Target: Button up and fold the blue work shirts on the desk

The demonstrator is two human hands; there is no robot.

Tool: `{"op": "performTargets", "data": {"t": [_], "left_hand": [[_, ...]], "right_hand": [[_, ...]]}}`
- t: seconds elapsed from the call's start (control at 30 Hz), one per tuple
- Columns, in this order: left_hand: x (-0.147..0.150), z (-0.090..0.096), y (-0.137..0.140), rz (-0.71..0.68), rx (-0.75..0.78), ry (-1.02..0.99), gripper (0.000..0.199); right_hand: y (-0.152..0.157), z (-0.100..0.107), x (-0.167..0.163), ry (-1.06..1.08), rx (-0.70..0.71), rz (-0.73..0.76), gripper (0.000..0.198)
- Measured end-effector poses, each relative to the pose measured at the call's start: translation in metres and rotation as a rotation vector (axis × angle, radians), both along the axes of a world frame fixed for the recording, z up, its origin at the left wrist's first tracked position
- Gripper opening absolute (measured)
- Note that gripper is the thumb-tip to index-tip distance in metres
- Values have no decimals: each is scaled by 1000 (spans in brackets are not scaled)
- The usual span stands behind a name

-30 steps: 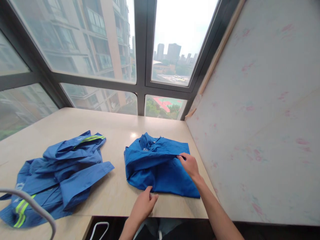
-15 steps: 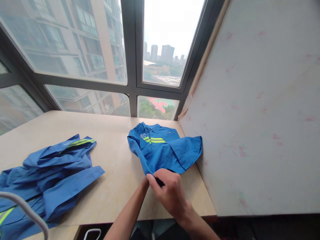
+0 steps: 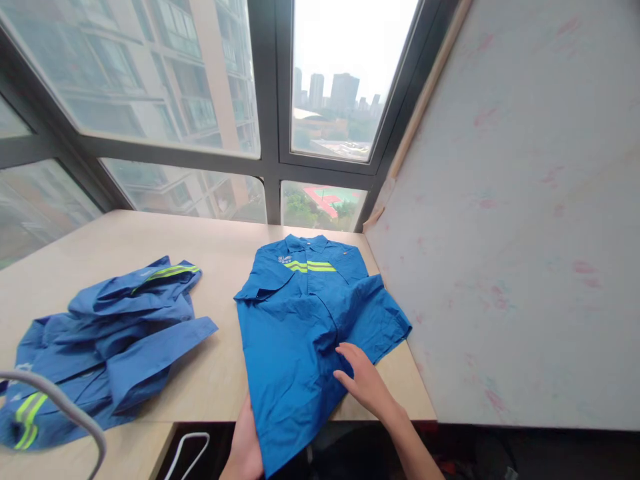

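A blue work jacket with yellow-green and grey chest stripes lies spread out, its collar toward the window. Its lower corner reaches past the table's near edge. My left hand is at that lower left side, closed on the hem, with its fingers partly hidden behind the cloth. Over the lower right part of the jacket, my right hand is open, thumb and fingers apart, holding nothing. The left sleeve is folded across the front, while the right side is bunched and creased.
A second blue garment with reflective stripes lies crumpled on the left of the wooden table. A grey-white curved tube crosses the lower left corner. Windows stand behind; a pale patterned wall borders the right.
The jacket's near left part has come down and spread flat toward me. My right hand has let go of the cloth and moved right; my left hand has moved left and nearer.
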State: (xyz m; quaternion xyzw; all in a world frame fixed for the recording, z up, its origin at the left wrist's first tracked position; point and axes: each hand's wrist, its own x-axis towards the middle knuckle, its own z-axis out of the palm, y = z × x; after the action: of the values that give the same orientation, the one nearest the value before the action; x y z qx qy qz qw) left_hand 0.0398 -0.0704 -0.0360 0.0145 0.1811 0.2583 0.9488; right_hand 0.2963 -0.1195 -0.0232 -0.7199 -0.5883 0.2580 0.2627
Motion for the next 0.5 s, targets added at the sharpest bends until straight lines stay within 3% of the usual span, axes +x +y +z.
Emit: {"op": "performTargets", "data": {"t": [0.1,0.2,0.3,0.5], "left_hand": [[-13,16,-10,-36,-124,197,63],[-13,31,-5,82,-162,437,39],[-5,40,19,292,-145,598,33],[-11,49,65,691,-202,665,23]], "right_hand": [[-15,-17,19,-64,-100,-13,63],[-21,-30,29,-103,-118,-5,70],[-19,-42,30,-144,-34,-3,58],[-10,-54,7,-209,201,37,30]]}}
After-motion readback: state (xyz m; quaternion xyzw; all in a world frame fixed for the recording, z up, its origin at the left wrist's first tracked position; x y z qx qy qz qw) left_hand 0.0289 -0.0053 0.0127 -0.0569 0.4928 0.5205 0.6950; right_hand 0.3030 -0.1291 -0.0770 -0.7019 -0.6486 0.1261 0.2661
